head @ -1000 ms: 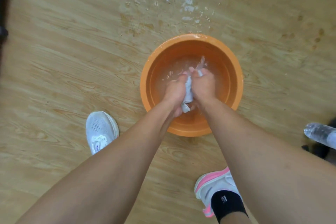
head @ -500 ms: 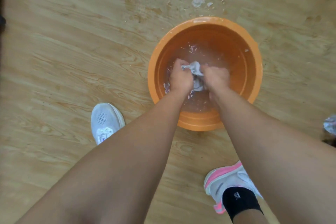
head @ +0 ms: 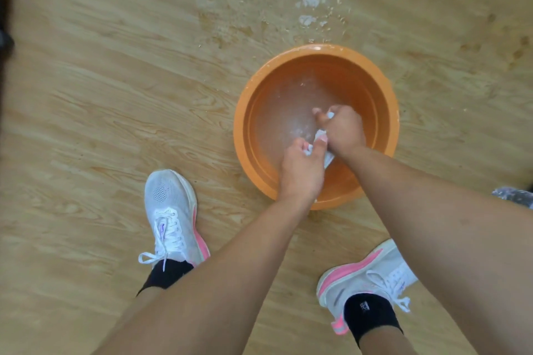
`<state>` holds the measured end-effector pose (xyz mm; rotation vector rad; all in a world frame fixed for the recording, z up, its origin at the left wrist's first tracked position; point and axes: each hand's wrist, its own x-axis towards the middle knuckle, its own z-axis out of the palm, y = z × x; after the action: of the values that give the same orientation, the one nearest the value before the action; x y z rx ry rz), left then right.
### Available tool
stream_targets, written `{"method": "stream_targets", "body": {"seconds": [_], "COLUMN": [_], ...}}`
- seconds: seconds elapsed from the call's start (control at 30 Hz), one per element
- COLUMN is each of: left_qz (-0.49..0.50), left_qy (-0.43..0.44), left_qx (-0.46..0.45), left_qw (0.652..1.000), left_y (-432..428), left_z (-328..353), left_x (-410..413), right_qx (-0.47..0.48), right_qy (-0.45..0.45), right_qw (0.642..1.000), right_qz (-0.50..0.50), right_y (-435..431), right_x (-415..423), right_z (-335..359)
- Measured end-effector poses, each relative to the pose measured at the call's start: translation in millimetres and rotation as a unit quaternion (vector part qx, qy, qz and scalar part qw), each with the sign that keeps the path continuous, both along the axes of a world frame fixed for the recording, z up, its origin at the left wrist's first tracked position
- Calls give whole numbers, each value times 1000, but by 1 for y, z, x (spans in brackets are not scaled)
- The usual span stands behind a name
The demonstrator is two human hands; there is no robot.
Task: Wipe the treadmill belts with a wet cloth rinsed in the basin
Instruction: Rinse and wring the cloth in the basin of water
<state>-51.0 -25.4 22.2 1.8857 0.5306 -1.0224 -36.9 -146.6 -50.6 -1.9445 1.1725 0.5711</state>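
An orange basin [head: 245,112] with shallow water stands on the wooden floor. Over its near right part both my hands grip a small white cloth [head: 320,134], which is bunched and mostly hidden in my fists. My left hand [head: 301,171] holds the nearer end, with a bit of cloth showing at the knuckles. My right hand [head: 344,130] holds the farther end, with cloth poking out by the thumb. No treadmill belt is in view.
My two white-and-pink shoes stand on the floor, the left shoe [head: 170,210] beside the basin and the right shoe [head: 366,277] near it. Water splashes and white flecks [head: 308,0] lie beyond the basin. A grey object [head: 516,196] shows at the right edge.
My hands, side by side half a second ago, now sit staggered, the right one farther into the basin. The view has shifted, so the basin sits more to the right.
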Motion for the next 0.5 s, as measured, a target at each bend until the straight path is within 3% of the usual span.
{"method": "stream_targets", "body": {"seconds": [0.1, 0.23, 0.33, 0.4, 0.5], "left_qz": [74, 59, 41, 104, 179], "left_qy": [-42, -55, 23, 81, 120], "left_qx": [56, 53, 23, -4, -35], "left_qw": [995, 995, 999, 991, 976], "left_y": [14, 15, 4, 0, -2], "left_z": [-17, -42, -58, -76, -68], "left_x": [10, 32, 37, 32, 23], "right_qx": [-16, -40, 45, 119, 95], "right_qy": [-16, -43, -63, -49, -39], "right_qw": [999, 995, 988, 983, 994], "right_qz": [30, -75, -137, -133, -49], "right_y": [-4, -7, 22, 42, 48], "right_x": [2, 6, 6, -1, -3], "right_z": [-5, -19, -20, -19, -19]}}
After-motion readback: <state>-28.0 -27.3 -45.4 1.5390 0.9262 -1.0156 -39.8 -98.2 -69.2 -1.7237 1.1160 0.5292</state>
